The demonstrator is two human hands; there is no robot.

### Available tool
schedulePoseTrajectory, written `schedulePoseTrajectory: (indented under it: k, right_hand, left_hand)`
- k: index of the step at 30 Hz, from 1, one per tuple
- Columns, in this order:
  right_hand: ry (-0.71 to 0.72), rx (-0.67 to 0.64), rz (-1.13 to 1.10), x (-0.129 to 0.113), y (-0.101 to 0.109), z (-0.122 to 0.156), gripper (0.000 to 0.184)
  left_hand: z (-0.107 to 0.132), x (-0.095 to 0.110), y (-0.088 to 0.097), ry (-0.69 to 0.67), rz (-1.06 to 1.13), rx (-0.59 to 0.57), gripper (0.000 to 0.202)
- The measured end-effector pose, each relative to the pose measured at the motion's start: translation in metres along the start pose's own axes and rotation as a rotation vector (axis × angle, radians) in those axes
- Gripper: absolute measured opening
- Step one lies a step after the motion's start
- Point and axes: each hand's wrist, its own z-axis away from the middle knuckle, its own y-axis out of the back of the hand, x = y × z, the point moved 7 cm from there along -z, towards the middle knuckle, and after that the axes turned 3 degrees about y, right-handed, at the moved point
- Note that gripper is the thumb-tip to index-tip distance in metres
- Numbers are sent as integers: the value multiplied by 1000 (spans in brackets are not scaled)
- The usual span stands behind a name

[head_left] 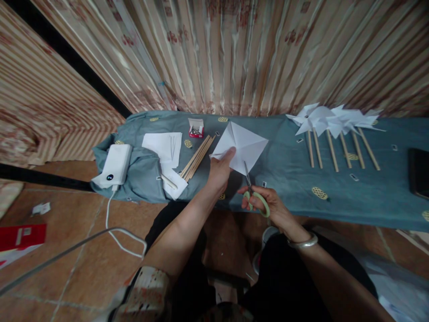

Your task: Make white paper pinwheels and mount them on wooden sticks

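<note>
My left hand is closed on the left side of a creased white paper square, thumb on top. The square is turned with a corner toward me. In my right hand is a pair of scissors with pale green handles, fingers through the loops. The blades lie at the paper's near edge and point toward its middle. Left of my left hand lies a bundle of thin wooden sticks. Behind the sticks stands a small open red box with small metal pieces in it.
Several white paper pinwheels on wooden sticks lie at the right. White paper sheets and a white power bank with a cable are at the left. A dark object sits at the right edge. A curtain hangs behind the cloth-covered table.
</note>
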Motion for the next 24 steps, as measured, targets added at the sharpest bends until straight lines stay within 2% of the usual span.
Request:
schedulePoseTrajectory:
  k: [6, 15, 24]
  right_hand:
    - [-15, 17, -7, 2, 0, 0, 40]
    - [-139, 39, -69, 5, -3, 0, 50]
    - [-129, 54, -42, 8, -2, -1, 43]
  left_hand:
    - [-1, -1, 1, 12, -3, 16, 17]
    - [0, 0, 4, -3, 90, 32, 17]
    - [0, 1, 8, 3, 142, 58, 11]
